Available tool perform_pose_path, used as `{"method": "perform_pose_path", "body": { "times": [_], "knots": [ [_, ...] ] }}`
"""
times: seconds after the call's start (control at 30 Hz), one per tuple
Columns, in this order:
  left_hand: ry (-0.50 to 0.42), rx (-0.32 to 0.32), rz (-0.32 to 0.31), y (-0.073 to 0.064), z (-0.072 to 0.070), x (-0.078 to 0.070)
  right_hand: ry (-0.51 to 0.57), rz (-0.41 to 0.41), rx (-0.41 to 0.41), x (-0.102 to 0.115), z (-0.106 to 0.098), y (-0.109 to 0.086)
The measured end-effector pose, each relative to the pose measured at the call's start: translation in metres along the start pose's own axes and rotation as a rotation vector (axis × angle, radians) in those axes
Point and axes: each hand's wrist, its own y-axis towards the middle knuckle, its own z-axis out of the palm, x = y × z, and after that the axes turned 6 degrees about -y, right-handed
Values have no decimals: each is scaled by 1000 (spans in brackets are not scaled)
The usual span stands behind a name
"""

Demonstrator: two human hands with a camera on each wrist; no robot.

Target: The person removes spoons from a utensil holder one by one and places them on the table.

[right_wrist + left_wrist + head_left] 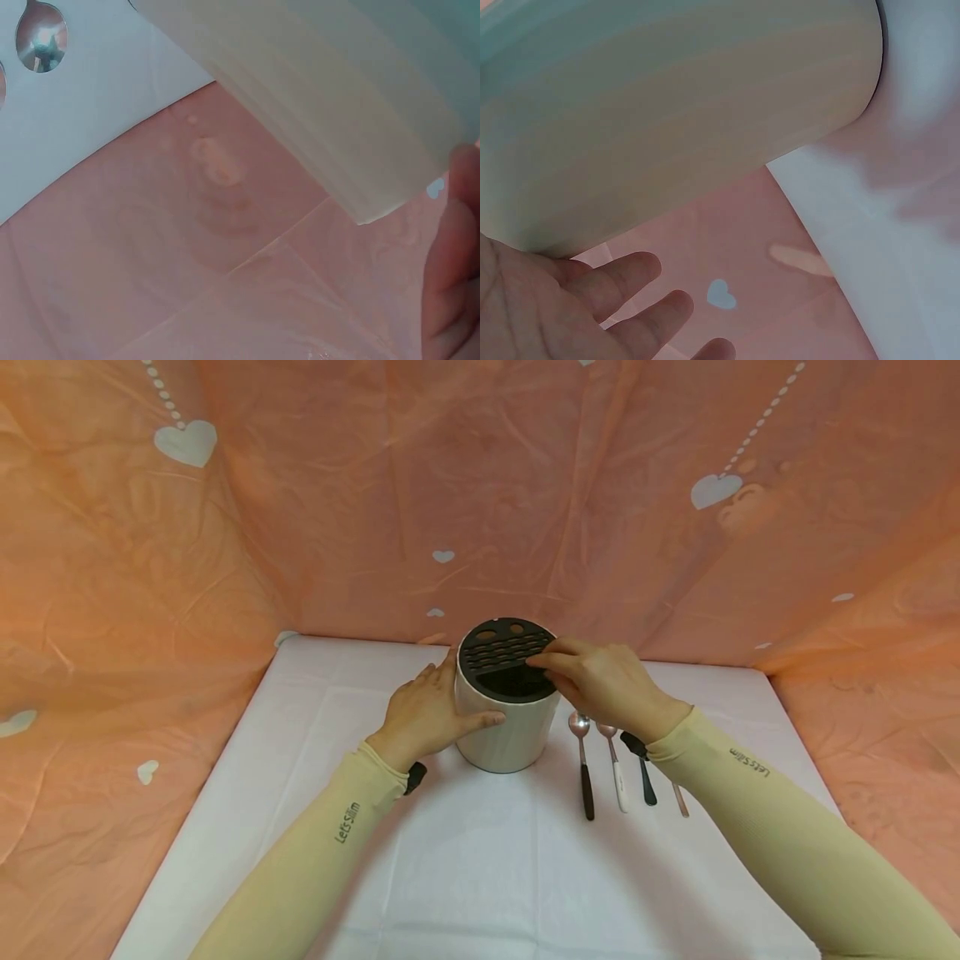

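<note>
A white cylindrical utensil holder (510,739) with a black slotted lid (498,652) stands on the white table (450,877). My left hand (450,702) lies against the holder's left side, thumb across its front. In the left wrist view its fingers (622,300) are straight behind the holder's wall (667,112). My right hand (542,662) reaches over the top, fingers curled and pinching the lid at its right rim. The right wrist view shows the holder's wall (337,90) and one finger (454,255).
Several spoons lie side by side right of the holder, partly under my right wrist: a black-handled one (584,772), a white-handled one (617,772) and others; one bowl (41,36) shows in the right wrist view. A pink heart-print cloth (480,485) surrounds the table.
</note>
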Motion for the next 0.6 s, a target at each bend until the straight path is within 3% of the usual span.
{"method": "perform_pose_path", "body": {
  "times": [0.37, 0.6],
  "knots": [
    [0, -2, -9, 0, 0, -1, 6, 8, -21, 0, -1, 0],
    [1, 4, -11, 0, -1, -2, 7, 62, -109, -1, -4, 2]
  ]
}}
